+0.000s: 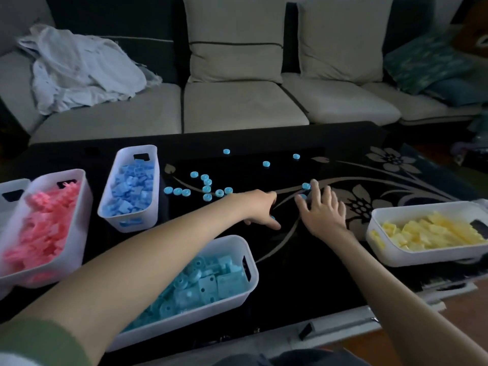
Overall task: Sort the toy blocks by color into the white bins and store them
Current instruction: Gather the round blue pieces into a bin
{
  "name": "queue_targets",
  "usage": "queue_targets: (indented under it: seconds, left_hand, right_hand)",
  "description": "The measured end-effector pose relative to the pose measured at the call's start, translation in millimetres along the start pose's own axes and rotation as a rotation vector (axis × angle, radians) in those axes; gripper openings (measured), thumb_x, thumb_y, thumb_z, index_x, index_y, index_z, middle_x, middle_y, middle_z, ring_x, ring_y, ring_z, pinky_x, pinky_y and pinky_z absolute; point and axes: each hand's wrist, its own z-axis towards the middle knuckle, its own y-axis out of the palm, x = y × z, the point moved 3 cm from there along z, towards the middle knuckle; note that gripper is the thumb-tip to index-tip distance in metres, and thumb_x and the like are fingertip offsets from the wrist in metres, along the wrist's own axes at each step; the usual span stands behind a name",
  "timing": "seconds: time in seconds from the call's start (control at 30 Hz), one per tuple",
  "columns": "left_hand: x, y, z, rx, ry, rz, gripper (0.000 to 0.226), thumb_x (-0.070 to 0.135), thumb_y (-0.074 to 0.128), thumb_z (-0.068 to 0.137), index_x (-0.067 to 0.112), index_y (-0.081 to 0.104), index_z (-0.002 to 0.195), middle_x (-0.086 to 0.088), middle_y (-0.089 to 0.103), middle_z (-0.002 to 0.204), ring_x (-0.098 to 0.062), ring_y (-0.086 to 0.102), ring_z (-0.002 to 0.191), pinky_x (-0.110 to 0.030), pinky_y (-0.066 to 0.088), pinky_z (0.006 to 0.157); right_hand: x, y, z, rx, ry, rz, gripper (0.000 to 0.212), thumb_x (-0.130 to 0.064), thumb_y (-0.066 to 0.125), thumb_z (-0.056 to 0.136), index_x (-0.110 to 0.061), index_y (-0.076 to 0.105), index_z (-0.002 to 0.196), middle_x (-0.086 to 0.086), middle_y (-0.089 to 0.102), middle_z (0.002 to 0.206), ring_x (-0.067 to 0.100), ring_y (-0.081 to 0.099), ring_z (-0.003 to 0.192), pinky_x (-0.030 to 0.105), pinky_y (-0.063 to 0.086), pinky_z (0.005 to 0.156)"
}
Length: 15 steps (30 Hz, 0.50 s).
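Several small teal round blocks [206, 189] lie scattered on the black table [303, 260]. My left hand [260, 210] reaches over the table's middle with its fingers curled down on a teal round block, a bit of teal showing under the fingertips. My right hand [323, 208] is spread flat, its fingertips touching two more teal rounds [305, 185]. A white bin of teal blocks [245, 249] sits near me under my left forearm. Other white bins hold blue blocks [132, 188], pink blocks [45, 225] and yellow blocks [433, 233].
A further white bin [10, 191] peeks in at the far left edge. A beige sofa [237, 107] with cushions and crumpled cloth [79, 67] stands behind the table. The table top has a pale flower pattern [361, 204] on its right half.
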Motion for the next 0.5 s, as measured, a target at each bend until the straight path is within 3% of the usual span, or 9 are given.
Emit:
queue_targets:
  seconds: [0.17, 0.27, 0.37, 0.5]
  left_hand:
    - [4.3, -2.0, 18.0, 0.025, 0.059, -0.029, 0.029, 0.032, 0.062, 0.09, 0.017, 0.044, 0.109, 0.001, 0.053, 0.087, -0.012, 0.057, 0.062, -0.023, 0.045, 0.052]
    - [-2.4, -2.5, 23.0, 0.049, 0.049, 0.011, 0.02, 0.03, 0.061, 0.091, 0.015, 0.047, 0.094, -0.005, 0.058, 0.092, -0.017, 0.059, 0.071, -0.027, 0.048, 0.06]
    - [-17.1, -2.9, 20.4, 0.1, 0.009, 0.033, 0.026, 0.034, 0.062, 0.089, 0.015, 0.046, 0.096, -0.002, 0.05, 0.092, -0.018, 0.055, 0.082, -0.028, 0.044, 0.065]
    - [-41.1, -3.8, 5.8, 0.129, -0.062, -0.048, 0.029, 0.029, 0.062, 0.09, 0.011, 0.046, 0.105, -0.002, 0.049, 0.09, -0.013, 0.049, 0.071, -0.024, 0.037, 0.055]
  right_hand:
    - [-20.9, 8.9, 16.7, 0.082, -0.193, -0.083, 0.073, -0.059, 0.027, 0.094, -0.024, -0.001, 0.151, 0.016, 0.001, 0.158, 0.029, 0.001, 0.146, 0.043, 0.007, 0.117]
    - [-21.5, 6.8, 33.3, 0.093, -0.138, -0.112, 0.069, -0.055, 0.029, 0.095, -0.022, 0.005, 0.151, 0.018, 0.008, 0.156, 0.033, 0.009, 0.143, 0.045, 0.012, 0.115]
    - [-25.6, 0.1, 42.6, 0.079, -0.127, -0.163, 0.055, -0.048, 0.029, 0.097, -0.018, 0.027, 0.143, 0.015, 0.03, 0.144, 0.033, 0.028, 0.133, 0.046, 0.026, 0.107]
    - [-31.3, 1.0, 42.1, 0.211, -0.247, -0.176, 0.039, -0.037, 0.033, 0.098, -0.014, 0.039, 0.129, 0.013, 0.041, 0.129, 0.03, 0.04, 0.118, 0.041, 0.036, 0.096]
